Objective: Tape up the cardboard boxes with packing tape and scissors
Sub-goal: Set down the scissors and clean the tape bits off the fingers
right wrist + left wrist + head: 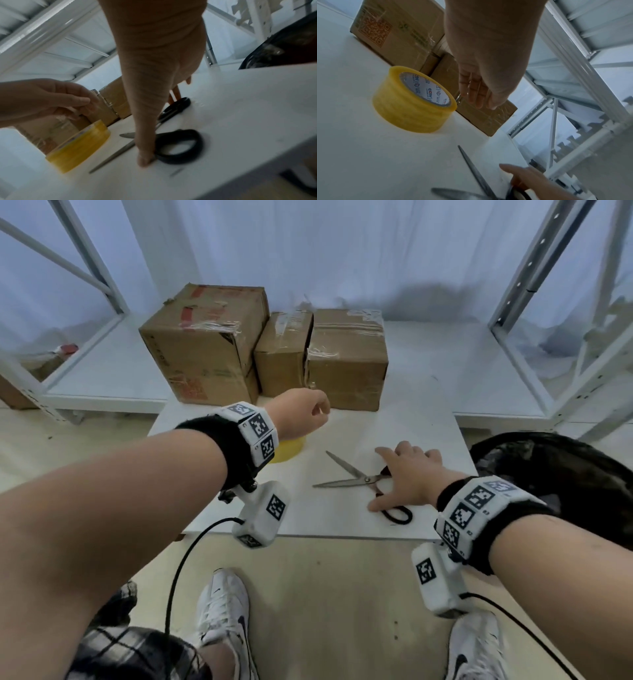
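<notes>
Three taped cardboard boxes stand at the back of the white table [404,422]: a large one [205,344], a narrow one [282,354] and a third [346,361]. A yellow roll of packing tape [289,451] [409,108] lies on the table. My left hand [298,416] [476,88] hovers just above and beyond the roll, fingers loosely curled, with nothing plainly in them. Scissors [356,479] [199,140] lie on the table with their blades apart. My right hand [407,474] [154,81] is spread flat over their black handles, thumb touching the near loop.
A black bin bag [555,467] stands right of the table. White metal shelving frames flank it, one on the left [85,361] and one on the right [513,354]. A white curtain hangs behind. The table's front edge is close to my feet.
</notes>
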`<state>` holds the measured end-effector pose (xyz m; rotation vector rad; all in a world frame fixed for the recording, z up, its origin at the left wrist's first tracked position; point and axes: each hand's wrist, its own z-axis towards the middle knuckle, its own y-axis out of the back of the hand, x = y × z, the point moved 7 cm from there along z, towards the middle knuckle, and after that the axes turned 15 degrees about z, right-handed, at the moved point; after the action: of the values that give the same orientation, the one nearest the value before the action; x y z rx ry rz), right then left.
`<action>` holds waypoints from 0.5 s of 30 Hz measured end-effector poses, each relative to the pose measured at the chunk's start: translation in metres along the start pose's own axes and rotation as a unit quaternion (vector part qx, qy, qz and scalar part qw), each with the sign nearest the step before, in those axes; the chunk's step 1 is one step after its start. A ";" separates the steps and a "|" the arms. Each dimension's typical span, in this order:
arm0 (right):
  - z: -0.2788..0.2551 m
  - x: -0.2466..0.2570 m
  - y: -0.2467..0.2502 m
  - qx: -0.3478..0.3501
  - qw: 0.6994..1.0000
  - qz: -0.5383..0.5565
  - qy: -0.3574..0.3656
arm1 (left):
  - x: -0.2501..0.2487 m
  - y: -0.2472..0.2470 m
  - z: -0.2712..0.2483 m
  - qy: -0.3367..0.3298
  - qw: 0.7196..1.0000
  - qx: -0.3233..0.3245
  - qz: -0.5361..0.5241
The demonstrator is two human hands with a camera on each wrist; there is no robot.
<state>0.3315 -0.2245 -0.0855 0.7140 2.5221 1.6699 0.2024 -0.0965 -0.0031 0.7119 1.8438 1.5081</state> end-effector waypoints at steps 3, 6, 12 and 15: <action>-0.009 -0.007 0.003 -0.012 0.997 0.073 0.039 | -0.013 -0.006 -0.006 -0.019 0.999 0.022 0.028; -0.015 -0.011 0.007 -0.021 0.981 0.172 0.083 | -0.048 -0.032 -0.011 -0.117 0.986 0.070 0.101; -0.011 -0.040 0.008 -0.033 0.994 0.102 0.021 | -0.099 -0.088 -0.003 -0.182 0.950 0.132 0.216; -0.006 -0.049 0.003 -0.027 0.990 0.129 0.044 | -0.098 -0.091 0.003 -0.183 0.948 0.142 0.219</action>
<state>0.3750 -0.2480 -0.0910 1.0226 2.5215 1.8775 0.2672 -0.1860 -0.0784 1.5143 1.6951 1.2540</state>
